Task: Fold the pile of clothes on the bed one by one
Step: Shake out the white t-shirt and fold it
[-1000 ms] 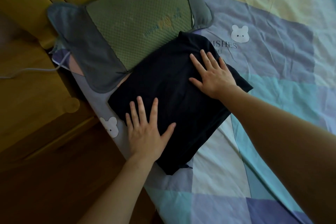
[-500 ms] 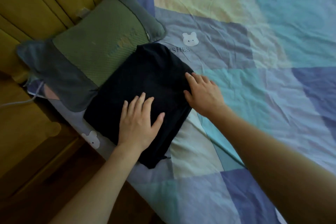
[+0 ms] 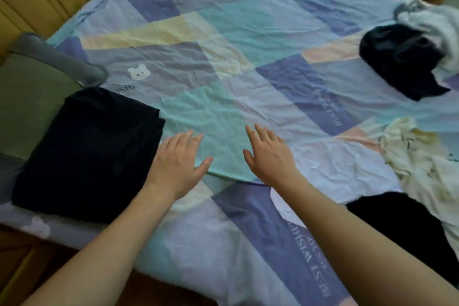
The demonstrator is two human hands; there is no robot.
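Our left hand (image 3: 178, 159) and right hand (image 3: 269, 155) above the bed (image 3: 223, 62), each grip spread and holding nothing, folded dark garment (image 3: 89, 149) beside our left, unfolded clothes (image 3: 419, 164) well right

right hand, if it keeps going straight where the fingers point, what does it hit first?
Only bare bedsheet as far as the picture shows. The right hand points up and slightly left, away from the unfolded clothes on the right. Its height above the sheet is unclear.

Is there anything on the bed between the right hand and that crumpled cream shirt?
Nothing visible. Only bare patchwork bedsheet lies between the right hand and the crumpled cream shirt.
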